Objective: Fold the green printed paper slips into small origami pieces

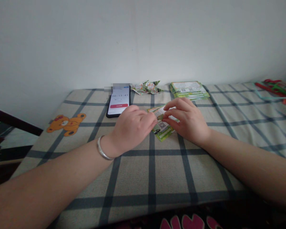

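the left hand (135, 124) is curled, its fingertips drawn together over the printed card (165, 130); the right hand (184, 121) arches in from the other side, fingers bent, thumb and fingertips near the left hand's. a thin, pale edge shows between them, but i cannot tell how firmly either hand grips it. the card lies beneath both hands on the cream-and-dark checked worktop (131, 181). a silver bracelet (103, 149) circles the left wrist. just beyond the left hand lies a phone (118, 101), its screen lit. next to it sit folded paper shapes (147, 88), then a stack of cards (190, 90) near the wall (143, 41). an orange bear figure (66, 124) lies flat farther left; red and turquoise items (275, 88) lie far right.
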The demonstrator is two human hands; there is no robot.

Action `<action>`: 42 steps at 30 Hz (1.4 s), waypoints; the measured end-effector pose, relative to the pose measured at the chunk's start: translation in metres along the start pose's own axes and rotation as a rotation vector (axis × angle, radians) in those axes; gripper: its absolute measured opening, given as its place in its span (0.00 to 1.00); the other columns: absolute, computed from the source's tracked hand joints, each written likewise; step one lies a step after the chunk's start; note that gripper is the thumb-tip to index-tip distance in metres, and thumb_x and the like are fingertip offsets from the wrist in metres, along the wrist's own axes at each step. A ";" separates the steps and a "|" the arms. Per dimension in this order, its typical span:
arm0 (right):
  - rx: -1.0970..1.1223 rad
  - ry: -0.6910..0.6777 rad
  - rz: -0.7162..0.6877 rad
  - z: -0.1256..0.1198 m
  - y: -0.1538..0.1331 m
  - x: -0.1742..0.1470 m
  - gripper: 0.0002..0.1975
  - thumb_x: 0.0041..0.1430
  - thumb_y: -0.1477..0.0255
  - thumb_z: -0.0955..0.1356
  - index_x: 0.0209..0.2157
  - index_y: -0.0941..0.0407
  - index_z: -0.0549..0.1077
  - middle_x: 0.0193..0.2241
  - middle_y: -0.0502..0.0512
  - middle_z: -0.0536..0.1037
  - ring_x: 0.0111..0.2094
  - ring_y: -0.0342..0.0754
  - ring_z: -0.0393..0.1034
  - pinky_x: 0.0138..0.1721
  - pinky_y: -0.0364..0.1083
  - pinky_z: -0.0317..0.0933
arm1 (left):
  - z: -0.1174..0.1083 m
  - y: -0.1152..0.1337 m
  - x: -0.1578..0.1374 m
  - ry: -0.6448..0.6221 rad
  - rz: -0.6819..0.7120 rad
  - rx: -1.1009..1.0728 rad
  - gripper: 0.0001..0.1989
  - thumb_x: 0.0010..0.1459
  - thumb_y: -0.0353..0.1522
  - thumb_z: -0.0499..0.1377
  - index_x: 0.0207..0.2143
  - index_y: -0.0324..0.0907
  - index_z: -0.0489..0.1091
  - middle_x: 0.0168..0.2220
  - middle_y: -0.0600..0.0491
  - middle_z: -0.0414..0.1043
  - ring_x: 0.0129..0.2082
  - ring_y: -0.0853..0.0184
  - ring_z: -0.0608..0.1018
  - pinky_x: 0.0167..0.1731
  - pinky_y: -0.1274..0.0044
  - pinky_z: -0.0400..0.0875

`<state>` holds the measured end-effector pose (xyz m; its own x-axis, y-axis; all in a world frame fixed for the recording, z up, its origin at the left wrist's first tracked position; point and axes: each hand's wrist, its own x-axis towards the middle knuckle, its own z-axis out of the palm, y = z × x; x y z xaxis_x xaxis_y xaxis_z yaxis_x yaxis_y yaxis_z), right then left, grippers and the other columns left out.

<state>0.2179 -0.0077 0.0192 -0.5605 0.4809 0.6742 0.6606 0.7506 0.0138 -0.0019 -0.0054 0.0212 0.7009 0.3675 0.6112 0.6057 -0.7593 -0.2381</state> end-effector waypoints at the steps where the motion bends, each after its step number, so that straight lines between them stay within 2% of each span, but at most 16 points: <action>1: -0.003 -0.003 -0.003 0.000 -0.001 0.000 0.02 0.60 0.74 0.70 0.32 0.56 0.75 0.39 0.57 0.78 0.40 0.51 0.69 0.43 0.51 0.65 | 0.000 0.000 0.000 0.003 -0.002 -0.003 0.09 0.64 0.30 0.54 0.29 0.40 0.67 0.24 0.56 0.74 0.26 0.65 0.76 0.31 0.72 0.65; 9: 0.072 -0.037 0.026 0.001 0.000 0.000 0.03 0.58 0.76 0.70 0.30 0.55 0.71 0.37 0.56 0.77 0.39 0.51 0.69 0.42 0.50 0.64 | 0.001 -0.001 -0.002 0.003 -0.007 -0.022 0.08 0.65 0.32 0.54 0.32 0.40 0.68 0.25 0.55 0.74 0.26 0.65 0.76 0.30 0.71 0.66; 16: 0.155 -0.058 0.150 0.003 -0.005 -0.001 0.08 0.57 0.68 0.71 0.35 0.56 0.70 0.32 0.53 0.77 0.35 0.49 0.71 0.39 0.48 0.63 | 0.000 0.001 -0.001 -0.034 0.032 0.003 0.09 0.66 0.32 0.53 0.31 0.41 0.68 0.26 0.55 0.74 0.28 0.65 0.77 0.31 0.71 0.65; 21: 0.195 -0.146 0.106 0.002 -0.007 0.001 0.04 0.61 0.69 0.69 0.35 0.55 0.73 0.32 0.53 0.78 0.36 0.48 0.70 0.38 0.47 0.62 | 0.000 0.001 0.000 -0.042 0.040 -0.005 0.10 0.67 0.32 0.52 0.32 0.40 0.68 0.26 0.55 0.75 0.27 0.66 0.77 0.31 0.72 0.64; 30: 0.167 -0.139 0.119 0.001 -0.008 0.001 0.03 0.60 0.74 0.68 0.33 0.56 0.74 0.31 0.54 0.77 0.35 0.48 0.69 0.36 0.46 0.61 | 0.002 0.001 0.000 -0.063 -0.047 -0.065 0.05 0.62 0.32 0.59 0.36 0.40 0.67 0.27 0.55 0.76 0.28 0.64 0.78 0.30 0.73 0.63; 35: 0.146 -0.131 0.162 -0.002 -0.010 0.002 0.03 0.57 0.77 0.67 0.31 0.56 0.72 0.30 0.54 0.75 0.34 0.48 0.68 0.35 0.45 0.60 | 0.003 0.000 0.000 -0.072 -0.122 -0.147 0.06 0.61 0.31 0.60 0.40 0.41 0.67 0.33 0.55 0.79 0.31 0.65 0.79 0.31 0.74 0.64; 42: 0.174 -0.127 0.229 -0.001 -0.005 0.000 0.04 0.56 0.78 0.67 0.30 0.55 0.69 0.27 0.51 0.73 0.30 0.45 0.66 0.32 0.44 0.57 | 0.003 -0.003 -0.001 -0.081 -0.226 -0.215 0.08 0.59 0.30 0.63 0.41 0.41 0.67 0.34 0.56 0.79 0.33 0.65 0.80 0.34 0.74 0.67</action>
<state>0.2154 -0.0120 0.0202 -0.4720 0.6909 0.5476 0.6878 0.6772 -0.2615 -0.0032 -0.0019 0.0195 0.5909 0.5747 0.5662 0.6620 -0.7466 0.0669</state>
